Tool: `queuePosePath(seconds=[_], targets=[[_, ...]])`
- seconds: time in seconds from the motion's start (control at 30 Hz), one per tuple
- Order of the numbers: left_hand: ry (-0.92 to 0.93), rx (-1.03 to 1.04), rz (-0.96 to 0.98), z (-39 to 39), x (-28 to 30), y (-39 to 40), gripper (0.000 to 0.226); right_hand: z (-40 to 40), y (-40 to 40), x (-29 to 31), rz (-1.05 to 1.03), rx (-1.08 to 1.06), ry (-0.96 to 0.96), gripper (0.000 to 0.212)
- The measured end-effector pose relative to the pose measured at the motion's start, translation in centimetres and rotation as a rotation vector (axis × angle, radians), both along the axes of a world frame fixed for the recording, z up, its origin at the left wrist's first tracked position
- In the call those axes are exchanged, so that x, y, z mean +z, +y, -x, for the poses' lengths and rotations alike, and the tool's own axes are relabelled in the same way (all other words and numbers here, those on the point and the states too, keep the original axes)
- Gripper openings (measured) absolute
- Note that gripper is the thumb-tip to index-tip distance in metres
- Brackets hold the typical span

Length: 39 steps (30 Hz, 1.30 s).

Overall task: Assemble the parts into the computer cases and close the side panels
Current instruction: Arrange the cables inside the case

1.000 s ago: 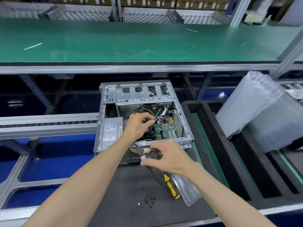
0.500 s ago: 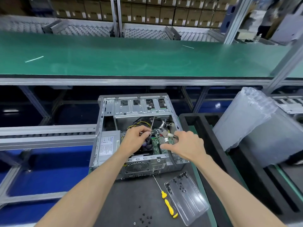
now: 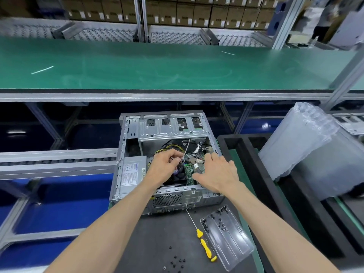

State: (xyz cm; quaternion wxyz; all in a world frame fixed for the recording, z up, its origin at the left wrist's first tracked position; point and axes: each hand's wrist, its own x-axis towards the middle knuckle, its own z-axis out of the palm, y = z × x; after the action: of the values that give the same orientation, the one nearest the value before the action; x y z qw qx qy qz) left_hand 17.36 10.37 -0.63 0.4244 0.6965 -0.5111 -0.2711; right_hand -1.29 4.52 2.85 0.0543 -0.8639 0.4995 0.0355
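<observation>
Left hand curled, pinching thin white and yellow cables over the green circuit board; right hand spread flat, fingers apart, just right of it, equally near. Both inside the open grey metal computer case, lying flat, long axis running away. Behind the case: yellow-handled screwdriver, clear plastic screw tray, loose black screws.

Both hands reach into the open case on the dark tabletop. The left hand pinches a white cable (fingers curled); the right hand spreads over the green board. A screwdriver lies beside a clear tray, with loose screws nearby.
</observation>
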Motion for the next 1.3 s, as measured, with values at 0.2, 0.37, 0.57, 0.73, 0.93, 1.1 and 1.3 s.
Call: queuePosePath(seconds=[0.2,0.37,0.57,0.73,0.93,1.1,1.3], targets=[[-0.006,-0.012,0.024,0.0,0.0,-0.1,0.022,-0.8,-0.9,0.9,-0.107,0.007,0.025,0.054],[0.044,-0.009,0.043,0.1,0.1,0.0,0.024,-1.1,-1.3,1.2,-0.154,-0.006,0.018,0.034],[-0.028,-0.062,0.136,0.1,0.6,0.3,0.042,-1.2,-1.4,1.9,-0.179,0.014,0.068,0.032],[-0.126,-0.144,0.212,0.0,0.4,0.2,0.036,-1.5,-1.5,2.6,-0.152,0.050,0.090,0.035],[-0.141,-0.135,0.170,0.0,0.3,0.2,0.038,-1.6,-1.7,2.7,-0.099,0.127,0.114,0.016],[-0.147,-0.109,0.169,0.1,0.6,0.4,0.038,-1.2,-1.7,2.3,-0.112,0.065,0.072,0.014],[-0.209,0.030,0.100,0.3,0.9,0.4,0.025,1.3,-1.6,2.5,-0.074,-0.003,0.046,0.021]])
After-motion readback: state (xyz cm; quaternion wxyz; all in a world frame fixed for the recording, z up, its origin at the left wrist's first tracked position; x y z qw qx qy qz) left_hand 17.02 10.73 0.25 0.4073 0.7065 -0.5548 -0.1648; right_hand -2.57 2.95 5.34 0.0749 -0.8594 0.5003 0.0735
